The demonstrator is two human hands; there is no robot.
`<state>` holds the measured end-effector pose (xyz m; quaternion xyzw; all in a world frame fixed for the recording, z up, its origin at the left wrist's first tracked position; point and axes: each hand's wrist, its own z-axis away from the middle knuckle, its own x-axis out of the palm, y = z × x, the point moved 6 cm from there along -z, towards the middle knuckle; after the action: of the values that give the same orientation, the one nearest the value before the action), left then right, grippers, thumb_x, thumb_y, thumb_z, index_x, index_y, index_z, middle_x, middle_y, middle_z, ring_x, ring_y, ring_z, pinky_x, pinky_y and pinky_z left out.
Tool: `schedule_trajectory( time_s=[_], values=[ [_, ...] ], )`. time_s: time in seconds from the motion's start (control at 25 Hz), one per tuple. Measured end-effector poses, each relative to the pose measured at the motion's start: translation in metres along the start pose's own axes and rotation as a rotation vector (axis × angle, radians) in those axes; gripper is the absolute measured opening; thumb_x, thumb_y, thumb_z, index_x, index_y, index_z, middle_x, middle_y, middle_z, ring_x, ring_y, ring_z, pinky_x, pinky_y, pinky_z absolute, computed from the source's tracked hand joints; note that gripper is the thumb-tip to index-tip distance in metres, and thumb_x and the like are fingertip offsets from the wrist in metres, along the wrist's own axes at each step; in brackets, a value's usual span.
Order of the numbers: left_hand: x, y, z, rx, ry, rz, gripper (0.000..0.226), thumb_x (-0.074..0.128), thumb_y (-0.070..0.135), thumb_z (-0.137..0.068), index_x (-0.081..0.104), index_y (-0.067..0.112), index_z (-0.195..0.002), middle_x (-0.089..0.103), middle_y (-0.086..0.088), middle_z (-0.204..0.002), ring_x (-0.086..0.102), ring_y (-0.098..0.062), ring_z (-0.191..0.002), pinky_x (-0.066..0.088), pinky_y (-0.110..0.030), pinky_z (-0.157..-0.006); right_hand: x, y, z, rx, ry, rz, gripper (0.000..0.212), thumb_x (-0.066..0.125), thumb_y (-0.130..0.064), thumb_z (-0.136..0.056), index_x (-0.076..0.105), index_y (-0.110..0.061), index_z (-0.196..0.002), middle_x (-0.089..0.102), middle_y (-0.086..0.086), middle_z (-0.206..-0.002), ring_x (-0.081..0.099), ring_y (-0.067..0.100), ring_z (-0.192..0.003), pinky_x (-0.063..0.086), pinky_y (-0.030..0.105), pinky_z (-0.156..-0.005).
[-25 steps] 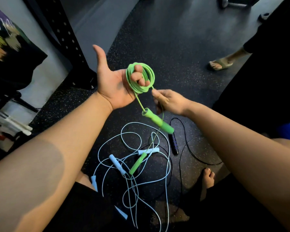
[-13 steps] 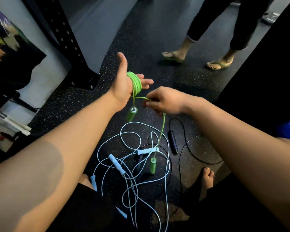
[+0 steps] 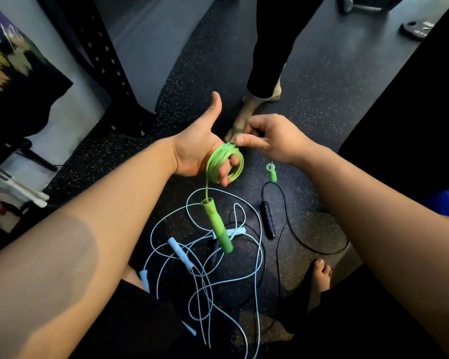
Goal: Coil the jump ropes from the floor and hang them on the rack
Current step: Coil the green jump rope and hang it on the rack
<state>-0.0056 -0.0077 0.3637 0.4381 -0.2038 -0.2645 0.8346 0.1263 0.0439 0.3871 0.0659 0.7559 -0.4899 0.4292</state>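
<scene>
A green jump rope coil (image 3: 219, 156) is wound around the curled fingers of my left hand (image 3: 195, 149), whose thumb points up. My right hand (image 3: 275, 138) pinches the green cord at the top of the coil. One green handle (image 3: 217, 226) hangs on a short length of cord below the left hand. The other green handle (image 3: 272, 173) dangles under my right wrist. On the floor below lie tangled light blue ropes (image 3: 261, 257) and a black rope with a dark handle (image 3: 267, 221).
A black perforated rack upright (image 3: 99, 55) stands at the back left. Another person's leg (image 3: 272, 47) and sandalled foot are just beyond my hands. My bare foot (image 3: 319, 275) rests on the speckled black floor (image 3: 322, 104) at lower right.
My right hand rose over the coil, laying on more cord. The second green handle left the floor and now hangs under that hand. The other person stepped closer.
</scene>
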Motion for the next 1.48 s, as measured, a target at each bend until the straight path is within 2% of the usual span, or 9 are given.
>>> schedule_trajectory(
  time_s=[0.24, 0.48, 0.72, 0.88, 0.96, 1.08, 1.16, 1.36, 1.48],
  values=[
    [-0.008, 0.022, 0.016, 0.313, 0.007, 0.444, 0.111, -0.015, 0.099, -0.061, 0.055, 0.012, -0.064, 0.045, 0.001, -0.043, 0.054, -0.024, -0.053, 0.048, -0.035, -0.085, 0.034, 0.026, 0.009, 0.179, -0.062, -0.296, 0.044, 0.043, -0.038, -0.105, 0.06, -0.01, -0.076, 0.062, 0.004, -0.067, 0.056, 0.013, -0.064, 0.045, 0.033, -0.067],
    [-0.029, 0.027, 0.02, 0.578, 0.113, 0.876, 0.115, 0.021, 0.102, -0.067, 0.062, -0.001, -0.096, 0.062, -0.01, -0.085, 0.066, -0.029, -0.077, 0.052, -0.038, -0.09, 0.075, 0.032, 0.02, 0.331, -0.368, -0.501, 0.01, 0.055, -0.012, -0.101, 0.065, -0.009, -0.1, 0.07, 0.006, -0.079, 0.061, 0.021, -0.076, 0.047, 0.027, -0.066],
    [-0.041, 0.023, 0.013, 0.58, 0.405, 0.658, 0.118, 0.003, 0.092, -0.079, 0.054, -0.006, -0.122, 0.073, -0.02, -0.109, 0.068, -0.037, -0.113, 0.042, -0.046, -0.114, 0.079, 0.027, 0.026, 0.394, -0.581, -0.45, 0.016, 0.053, -0.017, -0.102, 0.069, -0.013, -0.101, 0.071, 0.003, -0.075, 0.066, 0.021, -0.077, 0.047, 0.032, -0.072],
    [-0.043, 0.015, 0.005, 0.445, 0.676, 0.423, 0.109, 0.002, 0.08, -0.091, 0.05, -0.01, -0.129, 0.071, -0.03, -0.113, 0.071, -0.035, -0.109, 0.056, -0.026, -0.081, 0.068, 0.014, 0.025, 0.362, -0.685, -0.391, 0.021, 0.056, -0.007, -0.098, 0.065, -0.007, -0.118, 0.073, 0.005, -0.083, 0.066, 0.026, -0.088, 0.05, 0.037, -0.081],
    [-0.047, 0.012, 0.002, 0.39, 0.736, 0.305, 0.109, 0.0, 0.08, -0.091, 0.048, -0.007, -0.135, 0.075, -0.025, -0.107, 0.073, -0.032, -0.105, 0.054, -0.027, -0.085, 0.059, 0.01, 0.024, 0.339, -0.687, -0.383, 0.024, 0.055, -0.003, -0.098, 0.064, -0.001, -0.12, 0.073, 0.007, -0.082, 0.065, 0.027, -0.085, 0.05, 0.035, -0.078],
    [-0.046, 0.006, -0.005, 0.235, 0.673, 0.083, 0.114, -0.006, 0.082, -0.087, 0.05, -0.003, -0.137, 0.077, -0.022, -0.102, 0.075, -0.028, -0.099, 0.049, -0.028, -0.093, 0.041, 0.005, 0.017, 0.272, -0.588, -0.374, 0.021, 0.055, -0.002, -0.098, 0.066, 0.003, -0.116, 0.071, 0.004, -0.072, 0.066, 0.019, -0.069, 0.053, 0.026, -0.068],
    [-0.034, 0.002, -0.009, 0.113, 0.557, -0.062, 0.119, -0.008, 0.083, -0.086, 0.065, -0.007, -0.113, 0.076, -0.023, -0.096, 0.074, -0.028, -0.09, 0.05, -0.031, -0.091, 0.032, 0.005, 0.012, 0.235, -0.51, -0.336, 0.017, 0.058, -0.007, -0.098, 0.07, -0.002, -0.108, 0.069, 0.004, -0.067, 0.063, 0.023, -0.067, 0.051, 0.03, -0.064],
    [0.0, -0.002, -0.003, -0.032, 0.304, -0.242, 0.103, -0.014, 0.074, -0.09, 0.062, 0.006, -0.085, 0.068, -0.012, -0.062, 0.069, -0.024, -0.059, 0.056, -0.02, -0.055, 0.015, -0.002, 0.005, 0.089, -0.331, -0.21, 0.014, 0.074, -0.025, -0.089, 0.076, -0.012, -0.086, 0.064, 0.003, -0.056, 0.057, 0.014, -0.051, 0.046, 0.024, -0.055],
    [0.01, -0.005, 0.001, -0.084, 0.11, -0.178, 0.109, -0.019, 0.082, -0.081, 0.057, 0.004, -0.08, 0.061, -0.011, -0.053, 0.061, -0.028, -0.054, 0.057, -0.03, -0.063, 0.003, 0.0, 0.003, 0.096, -0.201, -0.239, 0.022, 0.083, -0.032, -0.078, 0.076, -0.011, -0.078, 0.061, 0.006, -0.055, 0.052, 0.009, -0.046, 0.039, 0.018, -0.046]
  ],
)
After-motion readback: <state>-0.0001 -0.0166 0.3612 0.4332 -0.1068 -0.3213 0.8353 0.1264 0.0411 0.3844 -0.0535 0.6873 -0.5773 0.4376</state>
